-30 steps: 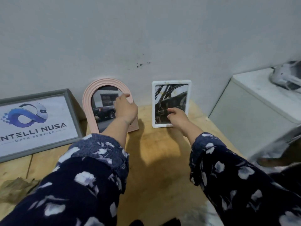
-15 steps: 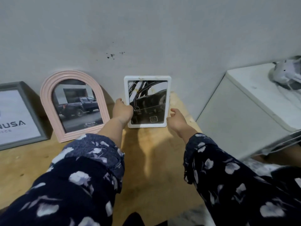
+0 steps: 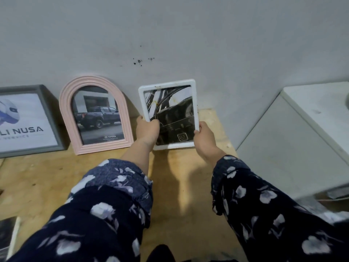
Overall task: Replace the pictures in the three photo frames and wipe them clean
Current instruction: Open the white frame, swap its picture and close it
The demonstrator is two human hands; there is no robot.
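You're holding the white frame (image 3: 168, 114) with both hands right now, over by the wall at the right end of the row. Your left hand (image 3: 147, 129) is clamping its left edge, thumb lying across the glass, and your right hand (image 3: 204, 138) is pinching the lower right corner. It's looking tipped a little off square, and I can't tell whether its bottom edge is touching the desk (image 3: 188, 186) or hanging just above it.

The pink arched frame (image 3: 95, 115) (the one with the truck photo) is standing just beside it to the left, leaning on the wall, and the grey frame (image 3: 28, 120) with the logo print is sitting further left, partly cut off by the edge of the view.

My read is you're taking the white one in hand, either to swap its picture or to wipe it. There are yellowish smudges showing on the glass near the top, so it's needing a clean either way. For the next move you're probably wanting to bring it toward you and flip it over to get at the back, keeping both hands on the edges so your thumb isn't adding prints. No cloth is showing anywhere in view, so you're going to need to find one.
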